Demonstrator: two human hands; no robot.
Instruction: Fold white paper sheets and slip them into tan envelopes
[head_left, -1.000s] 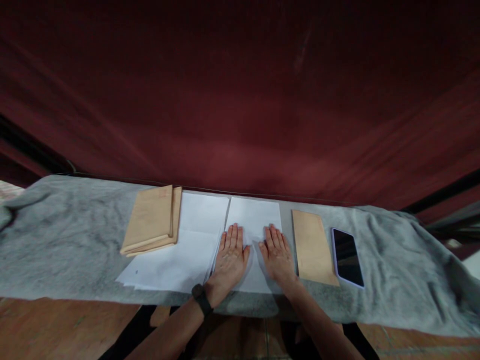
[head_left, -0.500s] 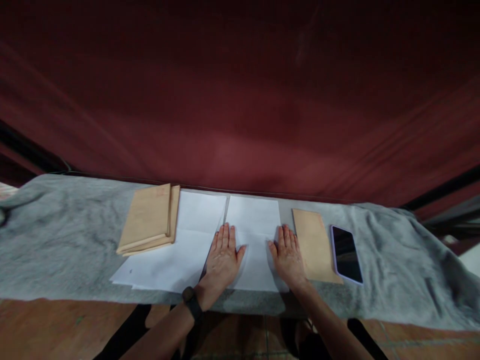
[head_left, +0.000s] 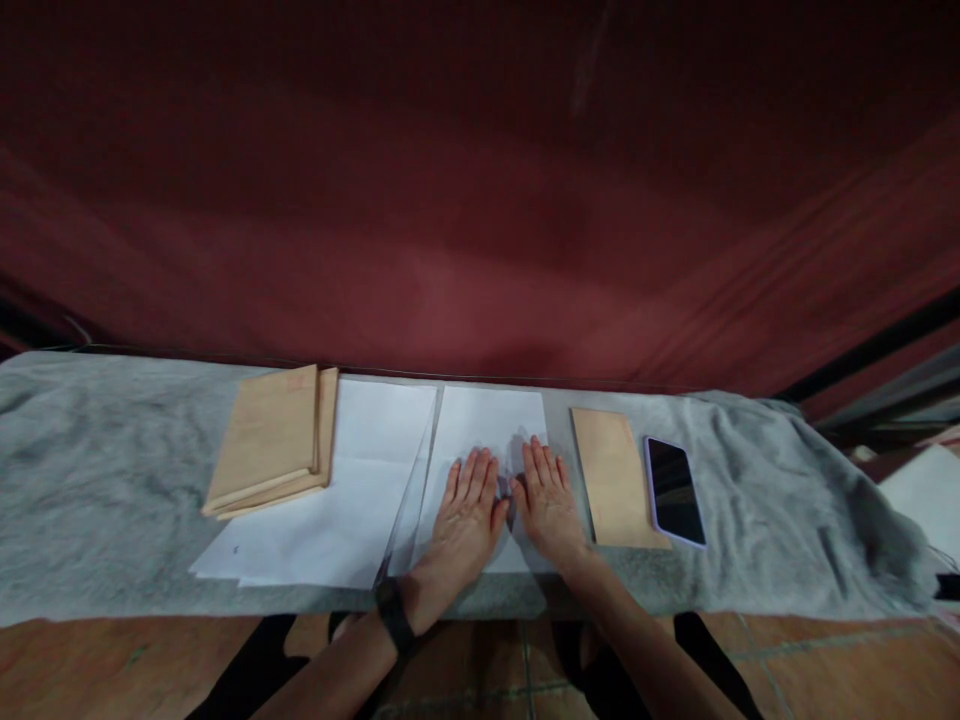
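A white sheet of paper [head_left: 491,415] lies in front of me on the grey cloth. My left hand [head_left: 466,520] rests flat on it, fingers stretched out and thumb apart. Palm down on the sheet's right part is my right hand [head_left: 549,508], its fingers also extended. The two thumbs are close together, and neither hand grips anything. To the left, more white sheets [head_left: 330,530] lie overlapping, partly under a stack of brown envelopes [head_left: 270,430]. One brown envelope [head_left: 611,480] lies flat to the right of my right hand.
A phone [head_left: 673,492] in a light purple case lies at the right, touching or very near the single envelope. Grey cloth [head_left: 97,480] covers the long narrow surface. Behind it rises a dark red panel [head_left: 450,250]. Tiled floor [head_left: 487,670] shows below the front edge.
Both hands have slid closer together over the sheet, staying flat, the right one moving inward most. The view has shifted slightly, so the objects appear a little further left.
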